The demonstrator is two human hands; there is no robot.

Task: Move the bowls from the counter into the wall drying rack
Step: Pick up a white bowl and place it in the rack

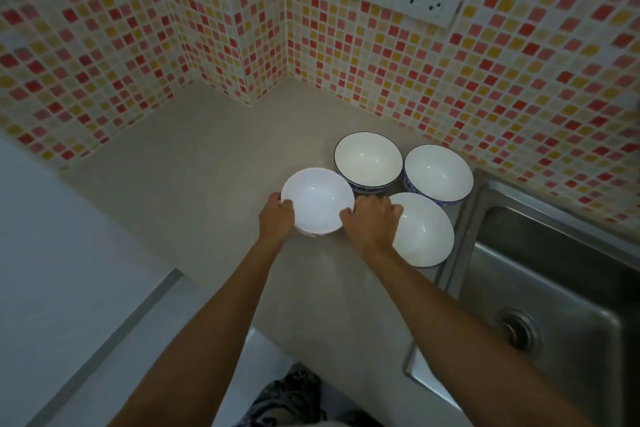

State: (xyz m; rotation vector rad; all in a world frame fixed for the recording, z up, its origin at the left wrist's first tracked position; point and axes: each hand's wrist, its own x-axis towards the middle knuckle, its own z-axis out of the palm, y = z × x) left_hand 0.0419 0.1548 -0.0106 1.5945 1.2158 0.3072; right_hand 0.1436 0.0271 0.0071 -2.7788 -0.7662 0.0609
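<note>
Resting on the beige desk (194,163) at the centre of the frame, a white bowl (318,201) is gripped from both sides. Its left rim is pinched by the left hand (277,218), thumb inside; its right rim is clasped by the right hand (369,224), whose fingers (393,209) are spread over a second bowl (427,232). Whether the held bowl is lifted cannot be told. Two blue-patterned bowls (367,160) (439,173) are set behind, near the tiled wall (485,80). A steel sink (554,274) is seen at the right.
</note>
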